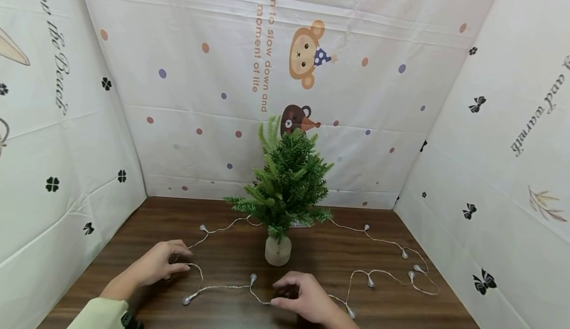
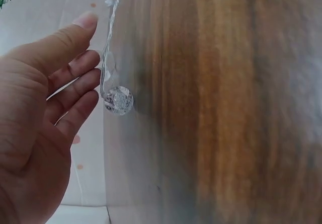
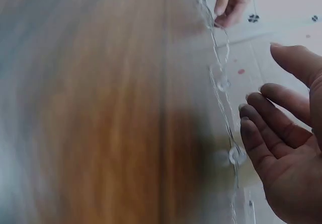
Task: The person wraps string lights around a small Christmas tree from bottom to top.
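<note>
A string of lights (image 1: 222, 286) with clear round bulbs and thin pale wire lies in loose curves on the table around a small green artificial tree (image 1: 291, 180). At the left, my left hand (image 1: 162, 262) is over the wire, thumb and fingers apart. Its fingertips come right up to the wire beside a crackled bulb (image 2: 118, 100) in the left wrist view. In front of the tree, my right hand (image 1: 305, 297) hovers low by the wire, its fingers loosely bent. The right wrist view shows that palm and its spread thumb with nothing between them.
The tree stands upright on a pale round base (image 1: 278, 251) on the dark wooden table (image 1: 383, 289). Printed white cloth (image 1: 178, 86) walls off the back and both sides. More bulbs and wire (image 1: 404, 254) lie at the right.
</note>
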Demonstrator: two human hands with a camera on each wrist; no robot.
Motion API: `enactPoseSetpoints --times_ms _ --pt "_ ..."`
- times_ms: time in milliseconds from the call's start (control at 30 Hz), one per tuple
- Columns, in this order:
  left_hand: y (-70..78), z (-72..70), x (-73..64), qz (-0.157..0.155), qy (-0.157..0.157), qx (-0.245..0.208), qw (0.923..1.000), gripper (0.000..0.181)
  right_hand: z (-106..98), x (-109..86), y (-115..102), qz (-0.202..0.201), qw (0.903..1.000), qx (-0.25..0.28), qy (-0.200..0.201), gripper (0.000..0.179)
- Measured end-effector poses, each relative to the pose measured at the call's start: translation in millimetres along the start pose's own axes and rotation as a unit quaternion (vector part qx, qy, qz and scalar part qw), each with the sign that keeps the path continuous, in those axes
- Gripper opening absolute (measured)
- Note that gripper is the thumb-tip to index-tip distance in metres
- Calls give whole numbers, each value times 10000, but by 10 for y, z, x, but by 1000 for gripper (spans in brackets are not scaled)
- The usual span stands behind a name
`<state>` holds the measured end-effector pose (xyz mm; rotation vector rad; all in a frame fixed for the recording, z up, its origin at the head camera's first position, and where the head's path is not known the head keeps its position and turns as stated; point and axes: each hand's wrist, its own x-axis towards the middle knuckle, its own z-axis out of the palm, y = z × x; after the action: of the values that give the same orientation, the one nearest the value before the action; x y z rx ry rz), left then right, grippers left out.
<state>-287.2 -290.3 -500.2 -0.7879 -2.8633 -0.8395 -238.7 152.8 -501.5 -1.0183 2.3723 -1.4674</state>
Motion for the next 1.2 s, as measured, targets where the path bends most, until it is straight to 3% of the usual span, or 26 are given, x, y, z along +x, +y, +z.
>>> enactPoseSetpoints --times_ms 333,633,767,900,1067,1200 --pt "-28 15 76 427 -164 134 9989 18 153 95 -79 41 9992 -265 -281 24" --pt "-41 53 113 566 -258 377 9973 11 220 193 -106 554 9917 -1097 -370 19" --pt "-44 69 130 592 -257 384 9972 7 254 232 -117 826 9888 -1211 -295 16" --pt "-42 87 146 706 -216 450 9963 11 277 282 -133 1073 9869 -1191 -184 10" --pt "-41 105 151 856 -118 570 9946 18 303 316 -140 1067 9828 -1498 -149 8" --pt "-46 99 154 753 -145 514 9957 17 307 322 -130 1089 9789 -1711 -230 11"
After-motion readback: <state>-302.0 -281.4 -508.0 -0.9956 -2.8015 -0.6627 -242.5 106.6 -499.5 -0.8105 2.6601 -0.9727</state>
